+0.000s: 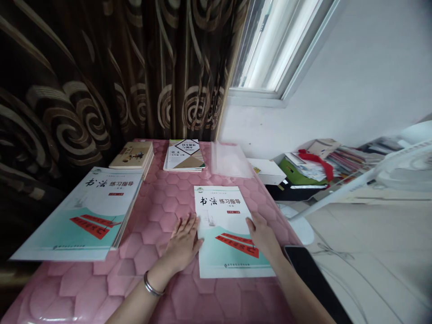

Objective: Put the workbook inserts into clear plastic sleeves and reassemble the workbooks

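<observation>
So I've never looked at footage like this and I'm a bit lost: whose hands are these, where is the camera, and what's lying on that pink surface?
The camera sits on a person's head and looks forward and down, so the two bare arms coming in from the bottom are that person's own. The left hand, with a bracelet on its wrist, lies flat at the left edge of a white and teal workbook; the right hand rests on the book's right edge. Neither grips anything. The book lies on a pink quilted table cover. To the left is a stack of the same workbooks; further back lie a beige book, another book and clear plastic sleeves. A dark phone lies at the right.
</observation>
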A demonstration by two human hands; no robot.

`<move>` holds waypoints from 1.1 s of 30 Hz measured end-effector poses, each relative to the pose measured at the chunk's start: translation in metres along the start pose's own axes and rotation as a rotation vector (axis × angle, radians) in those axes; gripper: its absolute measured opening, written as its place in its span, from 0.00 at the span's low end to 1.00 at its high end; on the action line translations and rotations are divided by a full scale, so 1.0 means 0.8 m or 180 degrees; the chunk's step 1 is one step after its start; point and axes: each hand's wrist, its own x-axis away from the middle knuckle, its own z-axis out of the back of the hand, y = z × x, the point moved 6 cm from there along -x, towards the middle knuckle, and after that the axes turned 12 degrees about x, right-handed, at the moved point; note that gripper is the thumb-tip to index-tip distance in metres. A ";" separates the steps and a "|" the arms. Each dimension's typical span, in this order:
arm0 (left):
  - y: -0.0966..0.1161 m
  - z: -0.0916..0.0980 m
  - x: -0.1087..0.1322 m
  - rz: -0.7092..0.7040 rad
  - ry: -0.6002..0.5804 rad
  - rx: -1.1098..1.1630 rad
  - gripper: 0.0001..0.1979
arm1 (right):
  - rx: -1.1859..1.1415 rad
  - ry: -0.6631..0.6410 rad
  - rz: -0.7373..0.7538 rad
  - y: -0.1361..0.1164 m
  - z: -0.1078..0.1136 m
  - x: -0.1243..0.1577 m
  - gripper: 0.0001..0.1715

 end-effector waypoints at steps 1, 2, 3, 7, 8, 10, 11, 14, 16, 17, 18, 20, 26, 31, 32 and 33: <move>0.000 0.000 0.000 -0.0030 0.0035 0.0012 0.33 | 0.0046 -0.0002 -0.0016 -0.001 0.001 0.001 0.28; 0.000 0.000 0.000 -0.0063 0.0069 0.0020 0.33 | 0.0086 -0.0010 -0.0035 -0.001 0.001 0.001 0.28; -0.001 -0.001 0.000 -0.0087 0.0096 0.0024 0.33 | 0.0115 -0.0022 -0.0047 -0.002 0.002 0.002 0.28; -0.004 -0.003 0.000 -0.0079 0.0109 0.0023 0.33 | 0.0211 -0.0114 -0.0081 -0.006 0.003 0.005 0.30; -0.004 -0.003 0.000 -0.0089 0.0119 0.0027 0.33 | 0.0246 -0.0134 -0.0087 -0.007 0.003 0.006 0.30; -0.004 -0.003 0.000 -0.0122 0.0144 0.0033 0.33 | 0.0333 -0.0175 -0.0110 -0.008 0.005 0.007 0.30; -0.004 -0.004 0.000 -0.0123 0.0147 0.0032 0.33 | 0.0372 -0.0188 -0.0115 -0.009 0.006 0.007 0.30; -0.005 -0.004 0.000 -0.0080 0.0154 0.0020 0.32 | 0.0434 -0.0169 -0.0088 -0.010 0.007 0.007 0.30; -0.003 -0.003 0.000 -0.0084 0.0170 0.0024 0.32 | 0.0465 -0.0107 -0.0047 -0.010 0.006 0.007 0.30; -0.003 -0.003 0.000 -0.0085 0.0163 0.0024 0.32 | 0.0487 -0.0070 -0.0036 -0.010 0.005 0.007 0.30; -0.002 -0.002 0.000 -0.0078 0.0147 0.0021 0.32 | 0.0518 -0.0020 -0.0035 -0.010 0.004 0.007 0.30; -0.001 -0.001 0.000 -0.0046 0.0105 0.0002 0.33 | 0.0586 0.0105 -0.0057 -0.011 0.004 0.008 0.30; 0.000 -0.002 0.000 -0.0122 0.0175 -0.0066 0.32 | 0.0775 0.0466 0.0080 -0.017 0.010 0.011 0.27; 0.000 -0.002 0.000 -0.0103 0.0174 -0.0035 0.32 | 0.0682 0.0687 0.0209 -0.012 0.008 0.008 0.26; 0.000 -0.002 0.000 -0.0085 0.0151 -0.0022 0.32 | 0.0593 0.0736 0.0238 -0.010 0.007 0.008 0.26; 0.000 -0.003 0.000 -0.0075 0.0133 -0.0010 0.32 | 0.0489 0.0779 0.0263 -0.008 0.005 0.008 0.25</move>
